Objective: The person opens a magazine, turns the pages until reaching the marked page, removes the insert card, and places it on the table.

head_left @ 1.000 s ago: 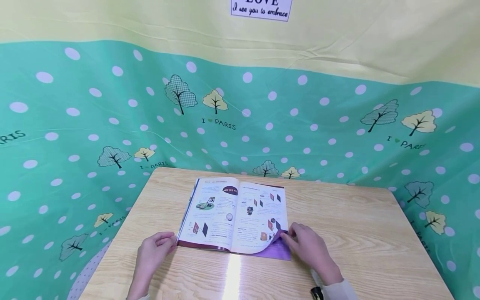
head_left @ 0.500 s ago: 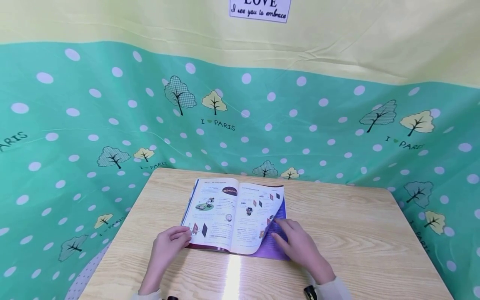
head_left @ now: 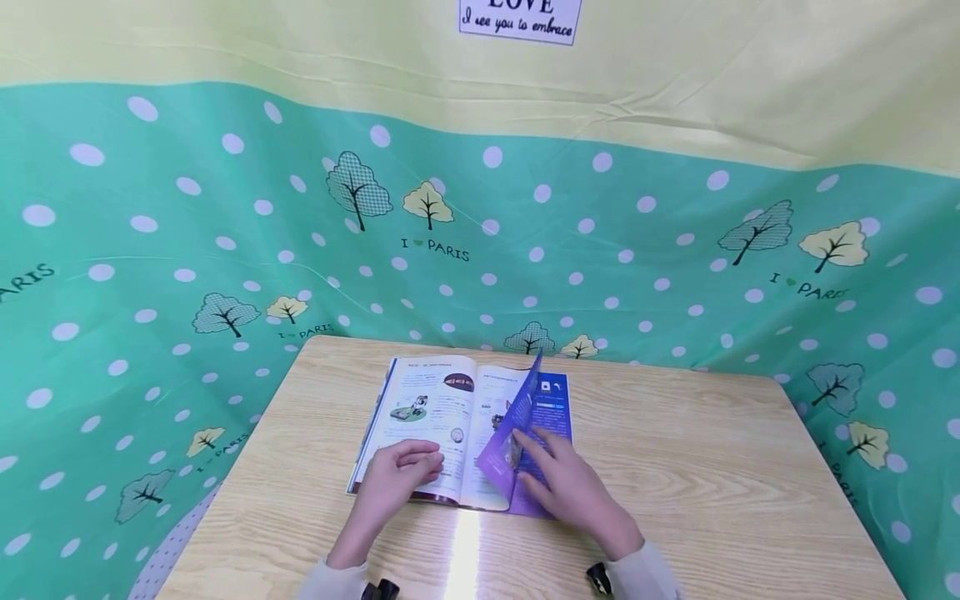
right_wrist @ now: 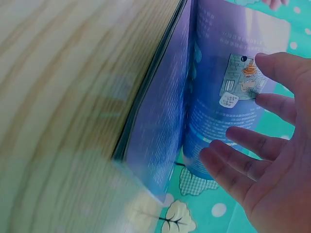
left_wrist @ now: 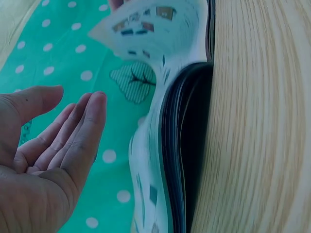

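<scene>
An open magazine (head_left: 427, 408) lies on the wooden table, its white left page printed with small pictures. One right-hand leaf (head_left: 498, 460) stands raised and curls toward the left, showing its purple back. My right hand (head_left: 570, 487) is against that purple side with spread, fairly straight fingers; in the right wrist view the fingertips (right_wrist: 232, 132) overlap the purple leaf (right_wrist: 206, 109). Over the lower left page is my left hand (head_left: 392, 487). The left wrist view shows this hand (left_wrist: 53, 155) with loosely bent fingers and nothing between them, beside the curled white side of the leaf (left_wrist: 150, 34).
The wooden table (head_left: 675, 450) extends on both sides of the magazine. Behind it hangs a green dotted cloth (head_left: 622, 250) with tree prints and a yellow upper part. A bright light reflection lies on the table before the magazine.
The leaf's corner, at first pinched at lower right, has been lifted and swung left, uncovering a purple page. My right hand moved left with it. My left hand moved right, from the magazine's edge over the page.
</scene>
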The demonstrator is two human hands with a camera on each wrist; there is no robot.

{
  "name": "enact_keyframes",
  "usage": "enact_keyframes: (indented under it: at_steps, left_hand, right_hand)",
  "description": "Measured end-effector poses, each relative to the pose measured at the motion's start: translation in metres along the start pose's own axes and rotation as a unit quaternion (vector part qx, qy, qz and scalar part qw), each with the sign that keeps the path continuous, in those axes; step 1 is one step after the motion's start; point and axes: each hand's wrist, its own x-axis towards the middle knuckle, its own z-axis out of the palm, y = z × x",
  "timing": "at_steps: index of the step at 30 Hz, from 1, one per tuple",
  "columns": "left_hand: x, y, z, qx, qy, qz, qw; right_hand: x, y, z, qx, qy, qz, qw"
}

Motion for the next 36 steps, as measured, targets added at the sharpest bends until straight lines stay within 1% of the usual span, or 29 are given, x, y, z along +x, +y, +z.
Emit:
enact_keyframes:
  at_steps: [2,5,11,17,21,24,28,31,36]
  left_hand:
    - [0.001,0.000,0.006,-0.005,-0.021,0.008,0.9997]
    - [0.003,-0.001,0.013,-0.012,-0.042,0.016,0.9989]
    - [0.005,-0.003,0.025,-0.008,-0.065,0.019,0.9977]
    - [0.008,-0.006,0.031,-0.009,-0.064,0.013,0.9978]
    - [0.008,-0.007,0.033,0.002,-0.061,0.014,0.9980]
    - [0.008,-0.007,0.033,0.007,-0.059,0.016,0.9981]
    - [0.009,-0.008,0.030,0.013,-0.052,0.010,0.9985]
    - [0.009,-0.007,0.024,0.015,-0.040,0.007,0.9991]
    - [0.005,-0.005,0.010,0.002,-0.010,0.004,0.9999]
  right_hand:
    - [0.002,-0.002,0.002,-0.006,-0.002,-0.002,1.000]
    - [0.004,-0.005,0.004,-0.006,-0.004,-0.003,1.000]
    - [0.006,-0.008,0.004,0.000,-0.007,-0.012,1.000]
    - [0.006,-0.007,0.005,-0.003,-0.013,-0.010,1.000]
    - [0.006,-0.007,0.006,-0.006,-0.016,-0.007,1.000]
    - [0.006,-0.006,0.006,-0.008,-0.014,-0.006,1.000]
    - [0.006,-0.007,0.004,-0.009,-0.013,-0.001,1.000]
    - [0.005,-0.007,0.002,-0.008,-0.017,0.007,1.000]
    - [0.002,-0.005,0.000,-0.011,-0.020,0.016,1.000]
